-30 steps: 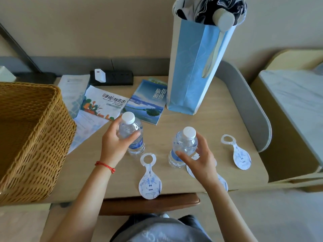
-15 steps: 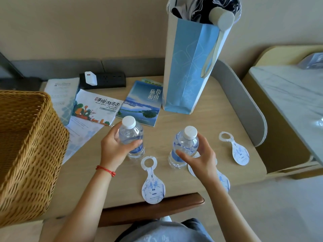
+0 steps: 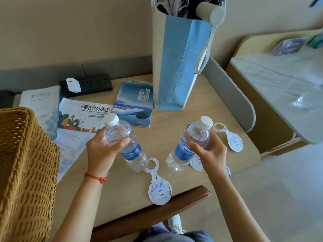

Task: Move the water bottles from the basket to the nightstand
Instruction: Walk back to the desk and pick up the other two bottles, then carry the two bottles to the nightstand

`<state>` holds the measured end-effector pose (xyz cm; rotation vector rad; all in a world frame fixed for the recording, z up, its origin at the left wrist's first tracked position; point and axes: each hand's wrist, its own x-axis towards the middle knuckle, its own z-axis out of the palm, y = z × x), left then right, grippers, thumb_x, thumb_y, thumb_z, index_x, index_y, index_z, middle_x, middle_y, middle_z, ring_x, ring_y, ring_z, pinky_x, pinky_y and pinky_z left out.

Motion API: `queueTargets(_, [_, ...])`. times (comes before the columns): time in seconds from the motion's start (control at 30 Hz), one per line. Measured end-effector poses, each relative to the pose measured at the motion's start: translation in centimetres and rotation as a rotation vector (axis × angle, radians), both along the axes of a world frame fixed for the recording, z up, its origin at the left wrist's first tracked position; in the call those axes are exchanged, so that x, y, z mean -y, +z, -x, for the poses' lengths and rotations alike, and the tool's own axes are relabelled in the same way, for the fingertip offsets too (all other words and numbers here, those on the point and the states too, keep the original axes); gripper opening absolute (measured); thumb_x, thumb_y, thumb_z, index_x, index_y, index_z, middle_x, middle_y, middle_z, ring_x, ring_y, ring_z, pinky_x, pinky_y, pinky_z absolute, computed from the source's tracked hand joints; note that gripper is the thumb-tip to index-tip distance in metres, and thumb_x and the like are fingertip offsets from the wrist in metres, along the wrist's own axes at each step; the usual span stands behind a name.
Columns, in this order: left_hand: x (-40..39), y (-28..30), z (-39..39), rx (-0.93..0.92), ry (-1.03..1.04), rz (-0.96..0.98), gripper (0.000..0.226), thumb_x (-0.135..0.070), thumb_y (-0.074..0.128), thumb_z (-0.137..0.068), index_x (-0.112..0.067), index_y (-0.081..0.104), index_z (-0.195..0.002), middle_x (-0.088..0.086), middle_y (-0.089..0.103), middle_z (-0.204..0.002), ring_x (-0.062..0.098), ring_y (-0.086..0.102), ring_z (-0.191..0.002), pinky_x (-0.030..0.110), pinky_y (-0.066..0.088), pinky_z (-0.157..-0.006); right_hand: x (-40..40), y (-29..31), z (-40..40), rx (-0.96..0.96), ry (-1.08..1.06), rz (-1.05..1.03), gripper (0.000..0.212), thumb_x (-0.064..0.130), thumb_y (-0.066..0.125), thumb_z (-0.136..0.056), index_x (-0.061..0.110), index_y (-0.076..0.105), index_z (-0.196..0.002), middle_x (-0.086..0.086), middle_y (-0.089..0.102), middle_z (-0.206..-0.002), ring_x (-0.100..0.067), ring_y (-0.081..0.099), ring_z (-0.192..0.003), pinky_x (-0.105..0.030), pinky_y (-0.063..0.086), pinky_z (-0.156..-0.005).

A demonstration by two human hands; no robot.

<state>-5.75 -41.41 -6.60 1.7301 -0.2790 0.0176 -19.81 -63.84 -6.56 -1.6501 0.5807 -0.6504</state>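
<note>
Two clear water bottles with white caps and blue labels hang tilted above the wooden desk (image 3: pixel 174 117). My left hand (image 3: pixel 101 151) grips the left bottle (image 3: pixel 125 144) round its upper body. My right hand (image 3: pixel 209 152) grips the right bottle (image 3: pixel 188 145) near its shoulder. The woven wicker basket (image 3: pixel 26 172) stands at the left edge of the desk. The nightstand (image 3: pixel 279 81) with a pale marble top sits at the right, beyond the desk's grey side panel.
A tall blue paper bag (image 3: pixel 180 63) stands at the back of the desk. Brochures (image 3: pixel 134 102), papers and a black power strip (image 3: pixel 87 84) lie behind the bottles. Paper bottle tags (image 3: pixel 160 187) lie on the desk. A brown chair back (image 3: pixel 157 210) is below.
Both bottles have left the desk surface and now tilt in my hands. The view has shifted right, showing more of the nightstand.
</note>
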Motion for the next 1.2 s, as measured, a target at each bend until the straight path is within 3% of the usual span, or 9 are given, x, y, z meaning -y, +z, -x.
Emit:
queueTargets(0.1, [0.1,0.8,0.2,0.071,-0.078,-0.034,0.039,-0.049,0.068,-0.057,-0.024,0.065,-0.087,-0.019,0.067,-0.067,-0.004,0.055,-0.065,0.005,0.042,-0.064,-0.2,1.0,1.0,0.053,-0.018,-0.01,0.035,0.031,0.077,-0.06,0.032,0.067,-0.094,0.015,0.073,-0.088,-0.003,0.069,-0.082,-0.012,0.051,-0.066])
queueTargets(0.2, [1.5,1.8,0.7,0.056,-0.199,0.035,0.04,-0.043,0.069,-0.059,-0.02,0.067,-0.092,-0.026,0.07,-0.081,-0.006,0.063,-0.08,0.007,0.045,-0.073,0.1,1.6,2.3,0.096,-0.034,-0.029,0.035,0.024,0.078,-0.062,0.032,0.068,-0.095,0.011,0.073,-0.092,-0.011,0.069,-0.089,-0.021,0.055,-0.071])
queueTargets(0.33, [4.1,2.2,1.8,0.022,-0.325,0.089,0.032,-0.04,0.072,-0.058,-0.03,0.069,-0.088,-0.021,0.072,-0.083,0.0,0.066,-0.084,0.012,0.05,-0.075,1.1,2.1,4.9,0.111,-0.101,0.014,0.035,0.023,0.079,-0.064,0.037,0.068,-0.094,0.018,0.072,-0.092,-0.004,0.069,-0.088,-0.013,0.052,-0.068])
queueTargets(0.47, [7.5,2.4,4.0,0.023,-0.432,0.097,0.026,-0.041,0.074,-0.054,-0.039,0.069,-0.08,-0.023,0.071,-0.078,-0.002,0.065,-0.077,0.012,0.05,-0.071,2.6,2.4,8.9,0.133,-0.216,0.01,0.034,0.017,0.08,-0.063,0.03,0.07,-0.093,0.012,0.074,-0.091,-0.008,0.07,-0.086,-0.017,0.053,-0.069])
queueTargets(0.6, [11.4,2.8,7.5,0.045,-0.56,0.075,0.031,-0.041,0.075,-0.056,-0.033,0.068,-0.085,-0.018,0.072,-0.081,0.002,0.066,-0.077,0.013,0.05,-0.07,4.4,3.1,14.3,0.144,-0.338,0.028,0.044,0.032,0.081,-0.061,0.036,0.064,-0.101,0.02,0.071,-0.096,-0.005,0.068,-0.091,-0.012,0.052,-0.068])
queueTargets(0.77, [16.6,3.3,13.6,0.016,-0.677,0.053,0.033,-0.039,0.077,-0.052,-0.033,0.07,-0.084,-0.008,0.073,-0.078,0.021,0.065,-0.079,0.041,0.054,-0.075,6.8,3.0,22.9,0.125,-0.513,0.032,0.065,0.041,0.077,-0.058,0.015,0.062,-0.115,0.008,0.071,-0.104,-0.01,0.068,-0.094,-0.017,0.055,-0.073])
queueTargets(0.87, [20.0,3.4,18.3,0.029,-0.77,0.047,0.035,-0.041,0.076,-0.051,-0.032,0.069,-0.084,-0.003,0.071,-0.075,0.027,0.062,-0.075,0.049,0.053,-0.073,8.2,2.8,28.7,0.125,-0.589,0.024,0.063,0.039,0.079,-0.058,0.015,0.063,-0.114,0.006,0.072,-0.102,-0.013,0.069,-0.091,-0.02,0.056,-0.073])
queueTargets(1.03, [26.0,3.1,26.9,0.051,-0.946,0.056,0.037,-0.039,0.079,-0.057,-0.03,0.066,-0.09,-0.017,0.072,-0.081,0.011,0.066,-0.08,0.024,0.055,-0.071,10.3,2.4,38.0,0.13,-0.705,-0.011,0.067,0.033,0.082,-0.054,0.012,0.062,-0.115,0.003,0.073,-0.1,-0.013,0.07,-0.09,-0.02,0.055,-0.074])
queueTargets(1.2, [31.6,2.7,34.4,0.045,-1.089,0.064,0.036,-0.001,0.073,-0.068,-0.025,0.062,-0.092,-0.031,0.068,-0.076,-0.008,0.064,-0.075,0.004,0.047,-0.061,12.5,2.4,45.6,0.125,-0.827,0.002,0.065,0.021,0.086,-0.055,0.005,0.062,-0.113,0.002,0.074,-0.097,-0.012,0.071,-0.087,-0.016,0.054,-0.07])
